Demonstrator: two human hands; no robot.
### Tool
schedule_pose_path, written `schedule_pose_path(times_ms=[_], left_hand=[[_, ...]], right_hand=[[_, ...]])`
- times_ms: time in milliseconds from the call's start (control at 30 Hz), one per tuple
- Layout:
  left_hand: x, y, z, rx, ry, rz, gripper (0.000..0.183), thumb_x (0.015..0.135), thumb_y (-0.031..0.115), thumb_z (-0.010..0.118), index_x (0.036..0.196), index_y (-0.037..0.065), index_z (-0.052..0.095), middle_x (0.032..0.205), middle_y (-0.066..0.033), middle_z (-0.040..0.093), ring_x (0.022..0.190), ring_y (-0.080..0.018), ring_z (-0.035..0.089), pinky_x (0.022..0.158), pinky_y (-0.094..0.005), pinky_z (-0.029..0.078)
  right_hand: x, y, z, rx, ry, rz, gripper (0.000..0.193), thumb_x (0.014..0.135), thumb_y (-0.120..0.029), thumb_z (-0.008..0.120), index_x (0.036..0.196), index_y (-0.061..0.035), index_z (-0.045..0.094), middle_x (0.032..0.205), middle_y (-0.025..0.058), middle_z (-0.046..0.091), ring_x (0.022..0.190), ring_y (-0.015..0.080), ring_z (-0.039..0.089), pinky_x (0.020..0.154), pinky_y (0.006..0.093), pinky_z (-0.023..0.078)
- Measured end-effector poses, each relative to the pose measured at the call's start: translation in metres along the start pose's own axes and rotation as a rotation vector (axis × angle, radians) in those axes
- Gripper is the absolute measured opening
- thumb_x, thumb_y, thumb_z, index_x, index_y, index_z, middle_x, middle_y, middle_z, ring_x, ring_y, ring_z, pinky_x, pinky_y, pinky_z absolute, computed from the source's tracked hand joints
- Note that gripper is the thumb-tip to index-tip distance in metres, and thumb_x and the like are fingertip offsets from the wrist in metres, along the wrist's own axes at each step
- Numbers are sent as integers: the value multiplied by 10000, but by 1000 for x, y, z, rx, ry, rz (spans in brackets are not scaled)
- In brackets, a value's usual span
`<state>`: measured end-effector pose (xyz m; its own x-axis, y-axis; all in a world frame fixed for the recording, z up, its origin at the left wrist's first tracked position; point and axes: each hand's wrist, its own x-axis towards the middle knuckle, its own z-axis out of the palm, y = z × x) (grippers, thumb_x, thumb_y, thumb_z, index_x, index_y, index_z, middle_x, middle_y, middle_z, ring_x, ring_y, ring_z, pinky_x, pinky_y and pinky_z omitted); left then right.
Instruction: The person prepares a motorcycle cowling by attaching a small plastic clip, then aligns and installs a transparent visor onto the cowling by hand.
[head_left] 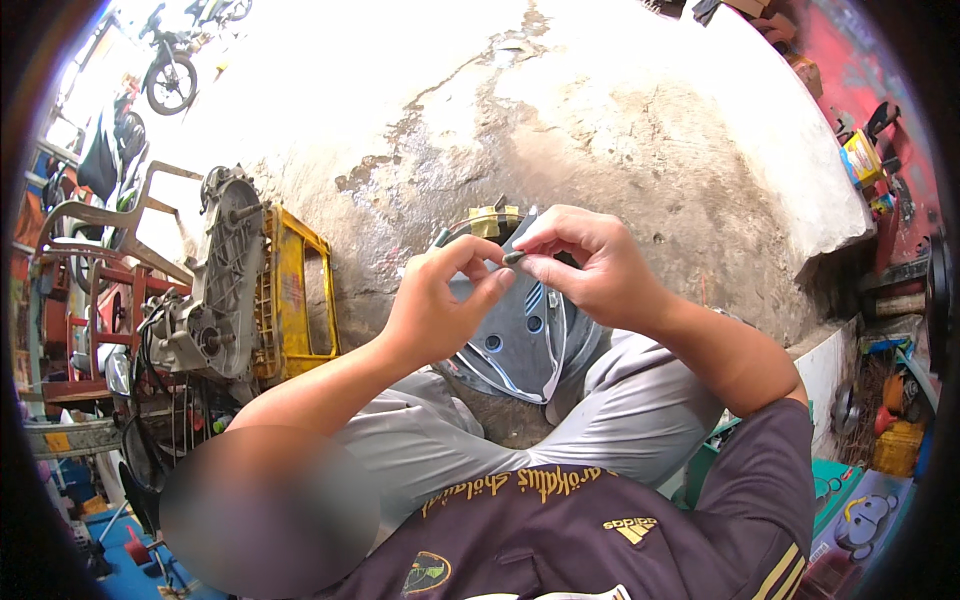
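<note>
Status of work: in progress. The right hand (595, 265) grasps a small dark piece (513, 257) between thumb and forefinger. The left hand (435, 300) is bent toward the same piece, its fingertips just beside the left end; whether these fingers touch it cannot be told. Completed: the piece is picked up and held in front of the body. Outstanding: it has not been released or set down. The amount of handwork remaining cannot be determined from this view.

Below the fingers, between the knees, lies a dark grey panel (514, 332) with blue and white stripes and two round holes. Just beyond the fingers are yellow patches (495, 221), of unclear kind.

Working surface: a concrete floor (620, 150), worn and stained, with dark, wet-looking marks ahead of the fingers and strong glare farther out.

Surroundings: left of the fingers stand a yellow crate (325, 300) and, next to it, a metal engine casing (232, 215). Farther left is a wooden chair (125, 235); a motorcycle (170, 75) stands far ahead on that side. Well to the right are a pale ledge (800, 190) and a red wall (850, 50).
</note>
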<state>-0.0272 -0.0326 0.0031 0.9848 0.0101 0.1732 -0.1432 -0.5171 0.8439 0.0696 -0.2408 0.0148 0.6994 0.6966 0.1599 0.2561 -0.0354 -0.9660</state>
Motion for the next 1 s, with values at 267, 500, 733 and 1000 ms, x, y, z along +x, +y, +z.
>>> schedule_pose_path(times_ms=[267, 500, 733, 1000], left_hand=[[4, -3, -1, 56, -2, 6, 201, 901, 135, 782, 1054, 20, 723, 814, -73, 708, 783, -144, 674, 763, -312, 527], [2, -4, -3, -9, 15, 19, 135, 912, 97, 767, 1005, 9, 722, 818, -39, 699, 801, -98, 649, 779, -296, 525], [4, -5, -1, -168, 28, -19, 141, 932, 108, 758, 1036, 24, 711, 797, -37, 678, 786, -104, 636, 802, -291, 525], [7, -9, -6, -165, -47, -55, 142, 963, 102, 722, 1071, 13, 698, 866, 6, 654, 818, -79, 557, 795, -264, 486]], right_hand=[[1, 4, -3, -127, -51, -82, 210, 883, 15, 720, 1084, -6, 772, 991, 107, 725, 885, 195, 716, 788, 313, 563], [-1, 0, 3, 80, 10, 107, 188, 941, -43, 735, 1119, 14, 752, 1023, 77, 723, 951, 129, 697, 842, 279, 563], [2, 5, 3, 38, -19, 28, 120, 971, -40, 716, 1064, 30, 743, 1000, 68, 692, 908, 117, 675, 817, 272, 543], [3, 9, 4, 37, -22, 64, 106, 977, -34, 705, 1055, 32, 737, 1002, 66, 693, 913, 105, 668, 808, 272, 538]])
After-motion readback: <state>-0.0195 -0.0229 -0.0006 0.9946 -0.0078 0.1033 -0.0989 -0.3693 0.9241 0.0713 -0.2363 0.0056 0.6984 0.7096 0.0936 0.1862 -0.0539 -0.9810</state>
